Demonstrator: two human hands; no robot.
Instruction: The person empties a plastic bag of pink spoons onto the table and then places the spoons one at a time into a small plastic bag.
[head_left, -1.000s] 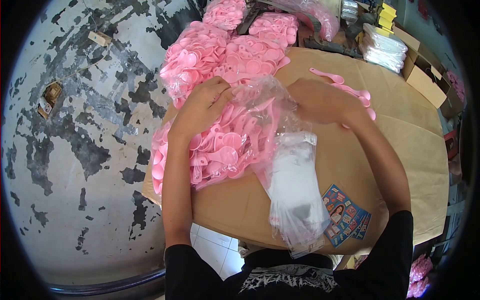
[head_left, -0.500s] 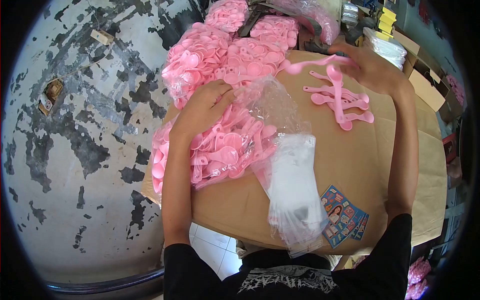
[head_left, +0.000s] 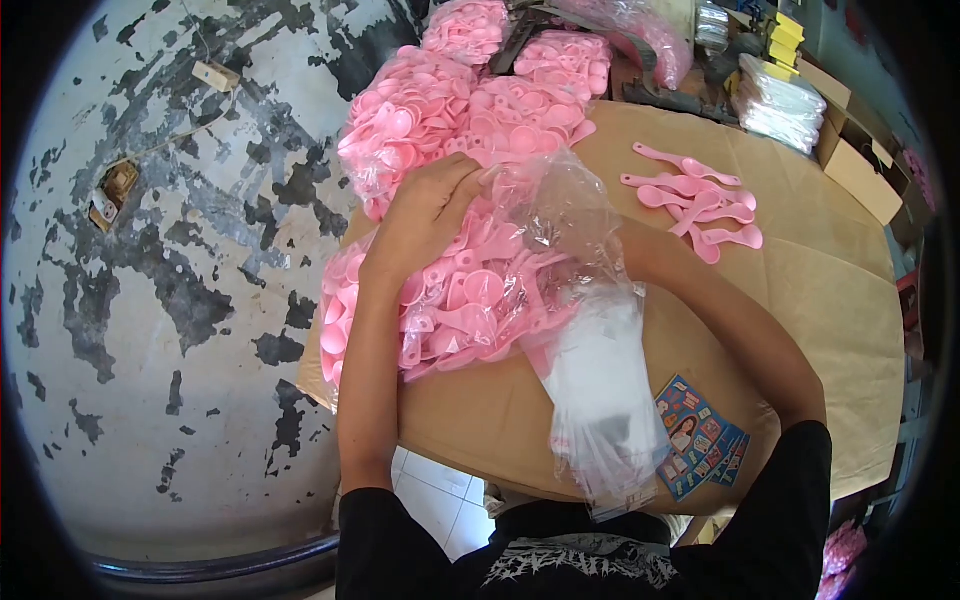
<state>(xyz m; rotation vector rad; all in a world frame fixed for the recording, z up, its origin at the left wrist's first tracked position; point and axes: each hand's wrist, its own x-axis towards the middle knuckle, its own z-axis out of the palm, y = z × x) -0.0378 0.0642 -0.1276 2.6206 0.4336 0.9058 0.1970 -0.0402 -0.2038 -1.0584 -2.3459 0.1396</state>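
My left hand (head_left: 432,208) grips the upper rim of a large clear plastic bag (head_left: 585,190), its thumb and fingers pressed together on the film. Pink plastic measuring spoons (head_left: 470,300) fill this bag. My right hand (head_left: 585,228) reaches in through the bag's mouth from the right. Its fingers are blurred behind the film and among the spoons, so their grip is hidden. To the right, a small pile of pink measuring spoons (head_left: 695,205) lies criss-crossed on the brown table covering (head_left: 800,290).
More bags of pink spoons (head_left: 410,110) are heaped at the back left. A stack of clear packing sleeves (head_left: 605,390) lies near the front edge, beside blue printed cards (head_left: 700,440). White wrapped packs (head_left: 780,105) and an open carton (head_left: 860,170) stand back right. A peeling wall (head_left: 180,280) borders the left.
My right hand has moved left from above the loose pile into the bag. The spoons it held have been let go, and the pile is rearranged. My left hand stays on the bag.
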